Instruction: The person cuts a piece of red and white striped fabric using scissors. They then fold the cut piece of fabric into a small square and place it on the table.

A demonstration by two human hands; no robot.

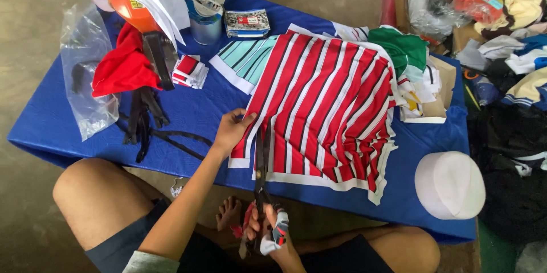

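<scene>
Low centre: right hand (268,230) clenched on scissors (261,165), blades up into red striped fabric (327,102); left hand (232,129) pressing flat, fingers apart, on its edge.

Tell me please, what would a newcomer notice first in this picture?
First, the red striped fabric, with white and dark stripes, spread over the middle of the blue table. Next, the large scissors at its near edge: the right hand grips the handles while the left hand presses down the fabric's corner. Then the white round cap at the near right corner of the table, and the red cloth at the far left.
</scene>
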